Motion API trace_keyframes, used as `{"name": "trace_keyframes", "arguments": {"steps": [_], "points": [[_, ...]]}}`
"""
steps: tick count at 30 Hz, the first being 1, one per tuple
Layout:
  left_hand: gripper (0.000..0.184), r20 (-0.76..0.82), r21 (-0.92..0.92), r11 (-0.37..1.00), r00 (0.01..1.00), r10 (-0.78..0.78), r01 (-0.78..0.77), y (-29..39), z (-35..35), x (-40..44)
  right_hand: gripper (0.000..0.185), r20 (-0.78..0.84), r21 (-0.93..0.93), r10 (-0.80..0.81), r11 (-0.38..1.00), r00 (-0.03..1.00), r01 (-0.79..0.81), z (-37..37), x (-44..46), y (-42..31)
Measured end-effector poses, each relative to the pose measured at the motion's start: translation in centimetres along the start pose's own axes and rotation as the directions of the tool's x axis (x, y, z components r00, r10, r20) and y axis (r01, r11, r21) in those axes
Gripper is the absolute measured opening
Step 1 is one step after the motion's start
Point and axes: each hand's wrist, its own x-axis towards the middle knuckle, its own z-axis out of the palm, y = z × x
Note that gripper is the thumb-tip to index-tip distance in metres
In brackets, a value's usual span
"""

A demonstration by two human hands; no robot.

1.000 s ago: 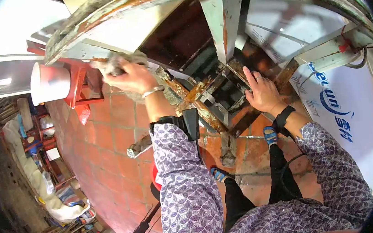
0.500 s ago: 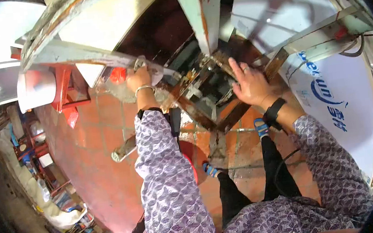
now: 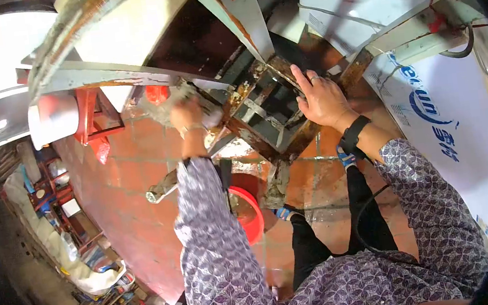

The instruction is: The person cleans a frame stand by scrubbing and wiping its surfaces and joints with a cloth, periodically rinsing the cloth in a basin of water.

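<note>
My left hand [image 3: 187, 115] is smeared by motion beside the left end of a worn wooden frame [image 3: 251, 136]. Its fingers look curled round a pale thing [image 3: 213, 117] too blurred to name. My right hand [image 3: 324, 102] rests on the frame's right side, fingers stretched out and the index pointing up along a dark bar. Peeling white beams meet this frame, one rising as an upright [image 3: 234, 12] and one running left [image 3: 109, 76]. The frame's dark crossbars surround an opening in the middle. A stubby leg [image 3: 278, 185] reaches down toward the wet tiles.
A red bucket [image 3: 255, 223] stands on the tiled floor [image 3: 134, 189] below my left arm. White printed board [image 3: 432, 113] leans at the right. At the left are a red stool [image 3: 88, 119], a white bucket [image 3: 51, 120] and a shelf of clutter [image 3: 75, 226].
My left hand has moved down off the white beam toward the frame's corner. My right hand stays on the frame. The view has shifted, and more of the red bucket shows.
</note>
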Motion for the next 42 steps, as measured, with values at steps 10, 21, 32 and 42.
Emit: {"name": "trace_keyframes", "arguments": {"steps": [10, 21, 32, 42], "points": [[0.04, -0.031, 0.179, 0.982, 0.998, 0.062, -0.056, 4.8, -3.1, -1.5, 0.072, -0.004, -0.034, -0.007, 0.999, 1.0, 0.007, -0.1, 0.2, -0.4], [0.027, 0.101, 0.282, 0.929, 0.97, 0.22, -0.24, 5.7, -4.1, -5.5, 0.07, -0.008, -0.016, -0.012, 1.0, 1.0, 0.012, -0.4, 0.1, -0.2], [0.042, -0.389, 0.548, 0.754, 0.688, 0.613, -0.362, 11.3, -16.9, -0.1, 0.071, -0.058, 0.014, -0.015, 1.0, 0.998, 0.016, 0.1, 0.0, 0.3], [0.019, 0.094, 0.958, 0.131, 0.714, 0.694, -0.254, 15.9, -24.9, 3.0, 0.068, -0.125, 0.023, -0.044, 0.999, 0.991, 0.047, 0.3, -0.2, 0.3]]}}
